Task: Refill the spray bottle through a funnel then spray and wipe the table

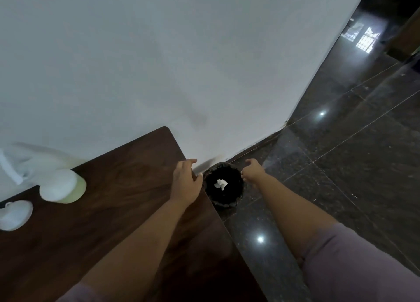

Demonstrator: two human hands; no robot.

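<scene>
with the crumpled tissue [221,184] lying in the bin [223,183], both hands' fingers released, left hand [186,181] steadies best on the counter [127,188] edge.

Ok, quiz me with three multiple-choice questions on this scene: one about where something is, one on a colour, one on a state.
1. Where is the crumpled white paper?
A. on the table
B. inside the black bin
C. in the right hand

2. What colour is the table top?
A. dark brown
B. white
C. green

3. What is the right hand holding?
A. a funnel
B. a cloth
C. nothing

Answers: 1 B, the paper lies on the dark bottom of the black bin on the floor. 2 A, dark wood grain shows. 3 C, its fingers hang loose above the bin's rim.
</scene>
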